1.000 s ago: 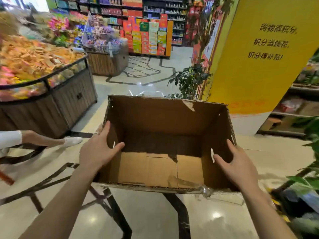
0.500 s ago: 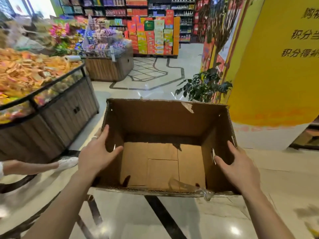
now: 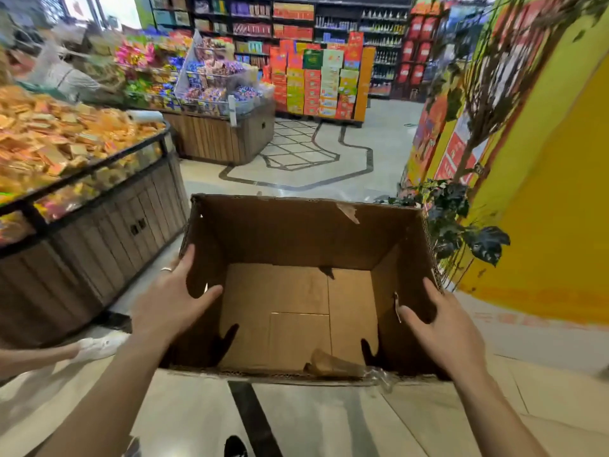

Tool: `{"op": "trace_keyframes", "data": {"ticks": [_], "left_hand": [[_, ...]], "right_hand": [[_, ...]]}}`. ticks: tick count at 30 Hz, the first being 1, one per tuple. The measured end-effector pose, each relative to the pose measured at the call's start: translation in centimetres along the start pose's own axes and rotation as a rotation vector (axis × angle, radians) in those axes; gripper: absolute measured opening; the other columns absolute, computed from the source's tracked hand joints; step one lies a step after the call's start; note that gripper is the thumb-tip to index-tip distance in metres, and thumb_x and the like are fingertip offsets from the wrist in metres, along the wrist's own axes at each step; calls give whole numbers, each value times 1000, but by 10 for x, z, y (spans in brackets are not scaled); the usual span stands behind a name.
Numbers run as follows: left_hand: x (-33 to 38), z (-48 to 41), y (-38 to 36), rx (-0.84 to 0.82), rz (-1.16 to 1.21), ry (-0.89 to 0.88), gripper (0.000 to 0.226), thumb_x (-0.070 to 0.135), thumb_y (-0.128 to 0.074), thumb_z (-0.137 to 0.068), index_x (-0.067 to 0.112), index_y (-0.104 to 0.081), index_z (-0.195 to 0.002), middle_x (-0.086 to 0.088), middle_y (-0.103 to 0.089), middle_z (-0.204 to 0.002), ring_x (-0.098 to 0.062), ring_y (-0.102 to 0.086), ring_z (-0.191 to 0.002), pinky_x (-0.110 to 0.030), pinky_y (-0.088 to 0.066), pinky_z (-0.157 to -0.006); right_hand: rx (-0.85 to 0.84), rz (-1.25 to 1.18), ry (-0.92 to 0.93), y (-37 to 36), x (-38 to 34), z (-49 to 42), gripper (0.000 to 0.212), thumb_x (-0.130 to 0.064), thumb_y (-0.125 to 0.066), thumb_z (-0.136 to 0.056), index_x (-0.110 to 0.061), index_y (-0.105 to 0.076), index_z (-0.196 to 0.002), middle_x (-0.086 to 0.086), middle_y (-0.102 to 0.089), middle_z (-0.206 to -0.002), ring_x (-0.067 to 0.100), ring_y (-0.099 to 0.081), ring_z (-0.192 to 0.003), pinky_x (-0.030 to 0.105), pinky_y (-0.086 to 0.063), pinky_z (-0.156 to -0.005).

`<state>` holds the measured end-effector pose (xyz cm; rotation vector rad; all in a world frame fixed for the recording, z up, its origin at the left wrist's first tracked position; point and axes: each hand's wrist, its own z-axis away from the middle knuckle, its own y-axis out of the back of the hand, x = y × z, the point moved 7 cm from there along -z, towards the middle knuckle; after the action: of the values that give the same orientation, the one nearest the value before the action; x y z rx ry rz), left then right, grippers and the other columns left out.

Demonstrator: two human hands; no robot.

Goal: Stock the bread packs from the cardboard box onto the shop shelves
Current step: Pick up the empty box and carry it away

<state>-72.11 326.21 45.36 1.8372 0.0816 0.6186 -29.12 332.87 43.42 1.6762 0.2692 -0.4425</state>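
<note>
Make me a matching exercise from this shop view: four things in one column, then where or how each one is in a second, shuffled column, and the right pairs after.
Things
1. brown cardboard box
2. left hand
3. dark-leaved potted plant
4. round wooden bin of orange packs

Places or states
A. far left of the view, heaped full
B. empty, top open
C. grips a box wall, thumb inside
D. by the yellow pillar, past the box's far right corner

Pairs: 1-B, 2-C, 3-D, 4-A

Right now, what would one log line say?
box: empty, held up | left hand: grips left wall | right hand: grips right wall
</note>
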Motion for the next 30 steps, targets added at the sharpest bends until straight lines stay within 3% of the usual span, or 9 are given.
{"op": "trace_keyframes", "data": {"ticks": [5,11,18,30], "left_hand": [[-6,-120,-44,-15,27,-21,92,59,-65,-80,30,-18,-153,-9,-43,-148,-30,-50,-125,-46,-48,-91],[-3,-268,-72,-75,70,-60,92,54,-67,-81,27,-19,-154,-7,-31,-156,-30,-40,-136,-49,-42,-101],[3,-394,-101,-93,71,-116,90,49,-69,-81,23,-23,-153,-5,-33,-155,-29,-44,-133,-46,-43,-100],[27,-581,-232,-189,-57,-79,94,59,-67,-79,30,-18,-154,3,-26,-158,-28,-48,-130,-46,-48,-94]], "right_hand": [[20,13,-9,-37,-53,-98,74,-58,-56,-86,-34,-28,-150,4,-30,-156,26,-39,-137,41,-44,-98],[24,29,-79,-71,-114,-204,74,-59,-56,-86,-36,-27,-150,2,-30,-156,26,-40,-137,41,-44,-96],[24,16,-130,-114,-162,-297,72,-57,-55,-86,-36,-29,-150,3,-31,-156,27,-40,-136,43,-42,-99],[-101,-24,-171,-238,-173,-506,71,-56,-55,-88,-34,-30,-150,5,-33,-155,30,-40,-136,47,-43,-99]]}}
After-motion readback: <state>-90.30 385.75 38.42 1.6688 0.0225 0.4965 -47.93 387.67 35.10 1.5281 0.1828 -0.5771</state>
